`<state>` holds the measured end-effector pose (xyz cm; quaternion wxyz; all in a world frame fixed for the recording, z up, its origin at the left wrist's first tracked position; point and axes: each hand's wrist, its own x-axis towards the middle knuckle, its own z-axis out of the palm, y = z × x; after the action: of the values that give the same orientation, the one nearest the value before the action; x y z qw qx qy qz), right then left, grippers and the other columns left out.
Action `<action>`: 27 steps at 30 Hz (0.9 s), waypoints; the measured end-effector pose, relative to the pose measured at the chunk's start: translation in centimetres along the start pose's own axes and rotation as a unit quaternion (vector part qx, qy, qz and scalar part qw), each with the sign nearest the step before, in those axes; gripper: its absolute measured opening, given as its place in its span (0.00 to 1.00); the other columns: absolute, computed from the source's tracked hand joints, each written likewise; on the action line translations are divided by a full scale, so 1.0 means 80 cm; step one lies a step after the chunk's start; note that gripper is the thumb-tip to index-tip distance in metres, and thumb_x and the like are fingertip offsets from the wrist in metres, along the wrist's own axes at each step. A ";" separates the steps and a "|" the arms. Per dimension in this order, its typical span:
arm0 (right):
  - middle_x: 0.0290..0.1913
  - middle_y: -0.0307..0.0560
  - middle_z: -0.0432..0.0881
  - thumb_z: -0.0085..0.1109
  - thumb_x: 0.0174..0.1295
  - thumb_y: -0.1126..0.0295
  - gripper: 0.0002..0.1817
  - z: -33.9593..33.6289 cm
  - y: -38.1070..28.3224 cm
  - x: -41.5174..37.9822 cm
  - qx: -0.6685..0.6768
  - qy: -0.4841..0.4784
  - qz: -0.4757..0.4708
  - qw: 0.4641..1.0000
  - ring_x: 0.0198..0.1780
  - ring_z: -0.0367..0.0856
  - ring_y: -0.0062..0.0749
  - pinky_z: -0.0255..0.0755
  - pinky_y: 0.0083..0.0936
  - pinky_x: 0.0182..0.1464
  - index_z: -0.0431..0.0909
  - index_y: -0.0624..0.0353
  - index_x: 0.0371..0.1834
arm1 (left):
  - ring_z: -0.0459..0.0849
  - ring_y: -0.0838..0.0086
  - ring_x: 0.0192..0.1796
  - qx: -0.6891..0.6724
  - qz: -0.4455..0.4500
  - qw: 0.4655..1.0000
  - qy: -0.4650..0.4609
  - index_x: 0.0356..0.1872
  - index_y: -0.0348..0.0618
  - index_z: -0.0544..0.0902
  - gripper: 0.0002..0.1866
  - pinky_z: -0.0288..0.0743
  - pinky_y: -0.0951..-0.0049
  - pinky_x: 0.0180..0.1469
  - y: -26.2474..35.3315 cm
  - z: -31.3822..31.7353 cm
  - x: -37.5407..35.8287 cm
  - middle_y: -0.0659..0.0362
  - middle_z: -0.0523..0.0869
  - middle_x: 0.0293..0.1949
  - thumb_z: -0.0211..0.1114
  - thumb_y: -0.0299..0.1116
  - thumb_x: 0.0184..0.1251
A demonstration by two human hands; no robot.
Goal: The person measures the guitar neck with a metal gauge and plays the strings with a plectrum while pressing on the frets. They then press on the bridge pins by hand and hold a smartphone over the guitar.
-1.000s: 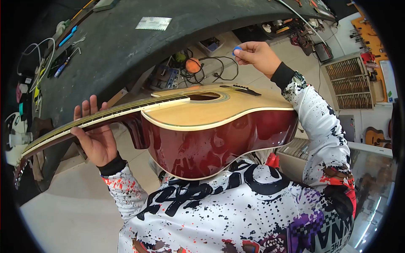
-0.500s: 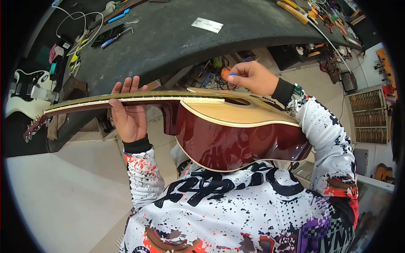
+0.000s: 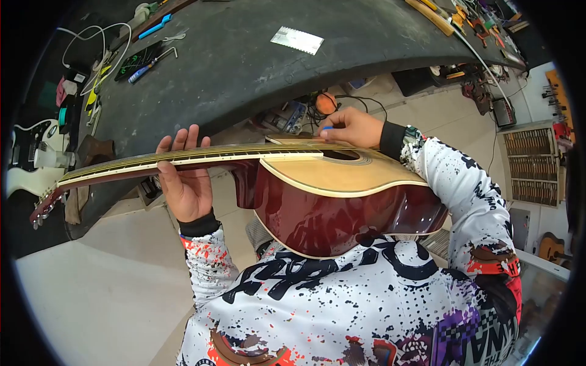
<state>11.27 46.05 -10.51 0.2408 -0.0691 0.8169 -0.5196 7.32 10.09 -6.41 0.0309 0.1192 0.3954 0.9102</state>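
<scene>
An acoustic guitar (image 3: 342, 174) with a pale top and dark red sides rests against my body, its neck pointing left. My left hand (image 3: 188, 183) is under the neck (image 3: 226, 152), thumb at the near edge. Its fingers are straight and apart, rising past the far edge, not pressing the strings. Above the strings near the soundhole (image 3: 340, 155), my right hand (image 3: 357, 129) pinches a small blue guitar pick (image 3: 328, 128). The right forearm lies over the guitar body. At far left, the dark red headstock (image 3: 46, 204) reaches close to the bench edge.
A dark workbench (image 3: 213, 73) curves across the front, with a metal notched plate (image 3: 297, 40) on it. Tools and cables crowd its left side, near a white electric guitar (image 3: 30, 158). On the floor beyond the guitar are an orange ball-like object (image 3: 326, 103) and cables.
My right hand has come down and left, bringing the pick closer to the strings. The guitar sits slightly lower in view, and the left hand keeps its place at the neck.
</scene>
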 end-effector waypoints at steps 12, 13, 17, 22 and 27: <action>0.32 0.35 0.82 0.63 0.67 0.59 0.15 -0.033 -0.017 -0.020 -0.066 0.077 0.028 0.994 0.35 0.74 0.17 0.71 0.21 0.42 0.82 0.63 0.39 | 0.70 0.51 0.69 0.003 -0.007 1.000 -0.018 0.62 0.42 0.70 0.26 0.62 0.44 0.71 -0.004 0.002 -0.001 0.47 0.76 0.62 0.55 0.51 0.75; 0.32 0.35 0.82 0.62 0.67 0.59 0.15 -0.040 -0.015 -0.022 -0.044 0.085 0.044 0.994 0.35 0.74 0.16 0.71 0.21 0.41 0.82 0.62 0.38 | 0.70 0.51 0.69 0.011 -0.008 1.000 -0.014 0.62 0.42 0.71 0.26 0.62 0.44 0.71 -0.003 0.004 0.000 0.47 0.77 0.62 0.55 0.51 0.75; 0.32 0.34 0.82 0.61 0.68 0.58 0.15 -0.067 -0.021 -0.045 -0.055 0.098 0.050 0.992 0.34 0.74 0.16 0.70 0.19 0.38 0.81 0.61 0.38 | 0.69 0.50 0.69 0.035 -0.019 0.999 0.008 0.62 0.40 0.70 0.28 0.63 0.43 0.71 0.000 0.009 -0.001 0.46 0.76 0.62 0.54 0.53 0.75; 0.33 0.40 0.84 0.60 0.70 0.64 0.12 -0.093 0.005 -0.079 0.037 0.136 0.041 0.989 0.35 0.79 0.20 0.75 0.21 0.41 0.80 0.63 0.38 | 0.67 0.45 0.70 0.052 -0.013 0.998 0.035 0.67 0.37 0.64 0.31 0.64 0.40 0.69 0.006 0.005 -0.006 0.42 0.71 0.65 0.52 0.53 0.76; 0.35 0.43 0.85 0.55 0.69 0.75 0.09 -0.123 -0.004 -0.146 0.023 0.191 0.044 0.980 0.37 0.84 0.24 0.78 0.23 0.43 0.78 0.68 0.49 | 0.65 0.44 0.72 0.053 -0.001 0.998 0.042 0.73 0.39 0.57 0.39 0.65 0.45 0.68 0.012 -0.013 -0.016 0.42 0.65 0.70 0.52 0.58 0.73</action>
<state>16.83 58.19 -3.12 0.1041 0.0733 0.8381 -0.5305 8.38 8.50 -6.69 0.0085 0.0820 0.4443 0.8921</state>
